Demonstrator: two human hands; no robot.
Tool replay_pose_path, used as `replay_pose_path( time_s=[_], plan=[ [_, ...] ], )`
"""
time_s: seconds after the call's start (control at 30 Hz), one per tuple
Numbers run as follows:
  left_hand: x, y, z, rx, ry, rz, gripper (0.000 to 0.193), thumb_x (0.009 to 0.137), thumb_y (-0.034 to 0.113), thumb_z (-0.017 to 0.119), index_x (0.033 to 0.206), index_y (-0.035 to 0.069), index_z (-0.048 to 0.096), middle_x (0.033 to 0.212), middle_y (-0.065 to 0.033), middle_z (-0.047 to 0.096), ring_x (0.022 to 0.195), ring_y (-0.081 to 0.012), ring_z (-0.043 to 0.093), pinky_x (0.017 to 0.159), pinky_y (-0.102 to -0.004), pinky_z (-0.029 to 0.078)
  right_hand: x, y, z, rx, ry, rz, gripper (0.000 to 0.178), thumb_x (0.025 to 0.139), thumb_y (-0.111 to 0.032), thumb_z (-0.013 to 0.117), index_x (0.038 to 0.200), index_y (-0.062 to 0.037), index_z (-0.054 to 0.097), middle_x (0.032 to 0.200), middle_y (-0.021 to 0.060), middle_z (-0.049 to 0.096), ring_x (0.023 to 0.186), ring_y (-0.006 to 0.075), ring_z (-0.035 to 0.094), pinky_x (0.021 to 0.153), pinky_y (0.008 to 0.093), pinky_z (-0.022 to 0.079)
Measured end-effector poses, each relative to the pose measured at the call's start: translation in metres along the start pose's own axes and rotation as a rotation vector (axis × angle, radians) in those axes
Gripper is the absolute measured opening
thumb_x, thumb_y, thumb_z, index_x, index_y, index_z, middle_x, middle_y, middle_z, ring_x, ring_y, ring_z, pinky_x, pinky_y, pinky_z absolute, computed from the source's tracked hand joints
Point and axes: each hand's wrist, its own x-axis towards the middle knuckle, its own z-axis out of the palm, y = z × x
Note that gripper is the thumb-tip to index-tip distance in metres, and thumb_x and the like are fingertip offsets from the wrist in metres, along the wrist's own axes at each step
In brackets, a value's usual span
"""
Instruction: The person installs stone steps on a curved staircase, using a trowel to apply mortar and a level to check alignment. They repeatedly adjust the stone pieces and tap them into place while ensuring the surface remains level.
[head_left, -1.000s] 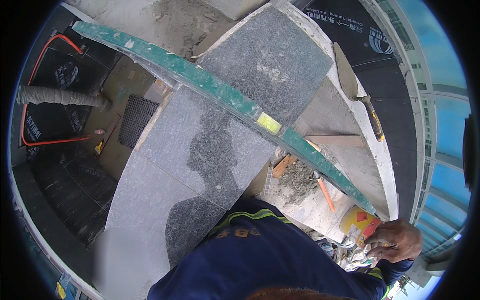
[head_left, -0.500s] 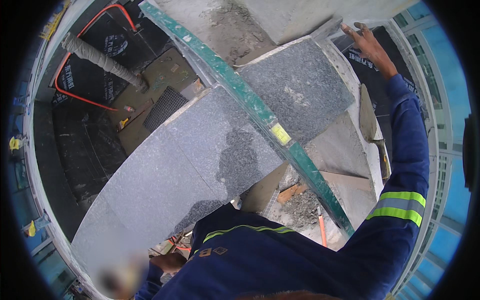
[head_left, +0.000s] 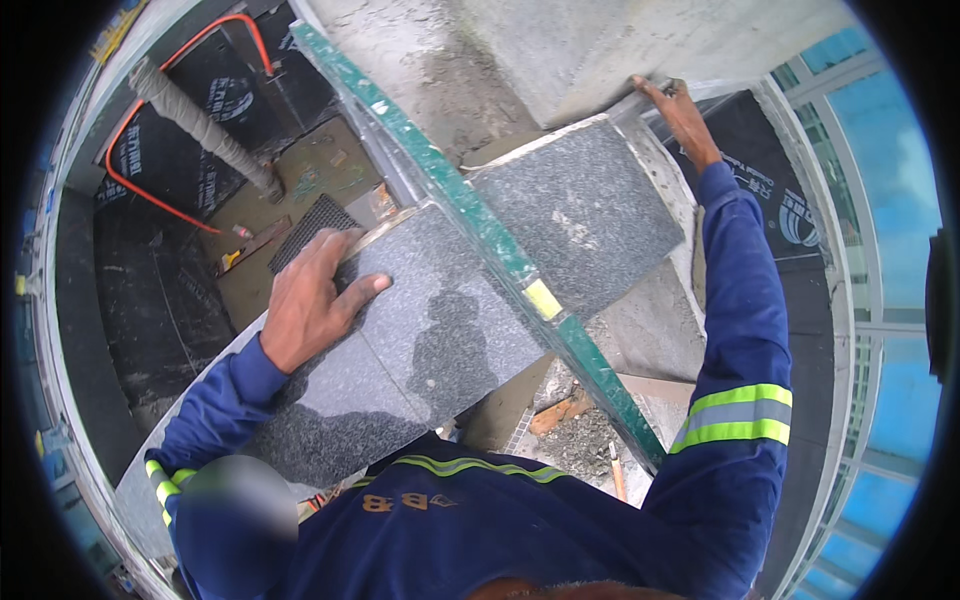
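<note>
2 dark grey speckled granite slabs (head_left: 420,330) lie under a long green spirit level (head_left: 470,215). Left hand (head_left: 310,305) flat, fingers spread, on near slab's edge; right hand (head_left: 680,115) grips far slab's corner. Likely heavy, rigid, chip-prone: hold edges.

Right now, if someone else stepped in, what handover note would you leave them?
Left hand lies flat on the near granite slab, at its far corner. Right hand is stretched out to the far corner of the second granite slab, fingers at its edge. A long green level lies across both slabs. Both slabs are laid; mortar and debris sit beside them. Whether they are level cannot be told.
</note>
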Motion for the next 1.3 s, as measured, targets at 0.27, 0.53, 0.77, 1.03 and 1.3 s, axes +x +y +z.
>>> replay_pose_path(
  time_s=[0.27, 0.53, 0.77, 1.03, 1.3],
  plan=[
    [0.002, 0.003, -0.003, -0.091, 0.022, 0.032, 0.052, 0.083, 0.023, 0.083, 0.125, -0.002, 0.065, 0.106, -0.0186, 0.064, 0.096, -0.0395, 0.065, 0.083, -0.0444, 0.051, -0.016, -0.025, 0.013, 0.115, 0.072, 0.094, 0.094, 0.092, -0.058, 0.065, 0.138, 0.0203, 0.039, 0.14, 0.0421, 0.049, 0.132, 0.0478, 0.054, 0.111, 0.0473, 0.044],
    [0.001, -0.006, 0.002, -0.066, 0.074, 0.1, 0.054, 0.081, 0.023, 0.084, 0.125, -0.002, 0.065, 0.107, -0.0194, 0.063, 0.097, -0.0395, 0.064, 0.084, -0.0445, 0.051, -0.011, -0.027, 0.019, -0.051, 0.156, 0.099, 0.084, 0.095, -0.056, 0.058, 0.134, 0.0165, 0.043, 0.14, 0.0393, 0.05, 0.129, 0.0501, 0.055, 0.111, 0.0504, 0.042],
    [0.001, -0.001, -0.002, -0.125, 0.054, 0.054, 0.055, 0.079, 0.023, 0.085, 0.125, -0.003, 0.066, 0.109, -0.0195, 0.064, 0.097, -0.0386, 0.066, 0.085, -0.0436, 0.052, -0.012, -0.019, 0.017, -0.048, 0.132, 0.097, 0.094, 0.096, -0.068, 0.054, 0.142, 0.0131, 0.043, 0.146, 0.0341, 0.05, 0.135, 0.0469, 0.053, 0.112, 0.054, 0.04],
    [-0.002, 0.002, -0.002, -0.127, 0.05, -0.004, 0.056, 0.077, 0.019, 0.087, 0.124, -0.005, 0.067, 0.108, -0.0186, 0.065, 0.1, -0.0369, 0.068, 0.089, -0.0413, 0.053, -0.044, -0.04, 0.005, 0.044, 0.182, 0.134, 0.1, 0.101, -0.07, 0.042, 0.142, 0.0201, 0.045, 0.143, 0.0464, 0.046, 0.141, 0.0506, 0.046, 0.116, 0.0517, 0.037],
    [0.002, 0.007, -0.003, -0.122, 0.053, 0.009, 0.056, 0.077, 0.017, 0.087, 0.125, -0.005, 0.066, 0.105, -0.0183, 0.064, 0.097, -0.0353, 0.067, 0.088, -0.0392, 0.052, -0.116, -0.05, 0.01, -0.159, -0.005, 0.113, 0.073, 0.109, -0.057, 0.033, 0.123, 0.0089, 0.061, 0.122, 0.0344, 0.064, 0.12, 0.0547, 0.057, 0.103, 0.0582, 0.043]
  ],
)
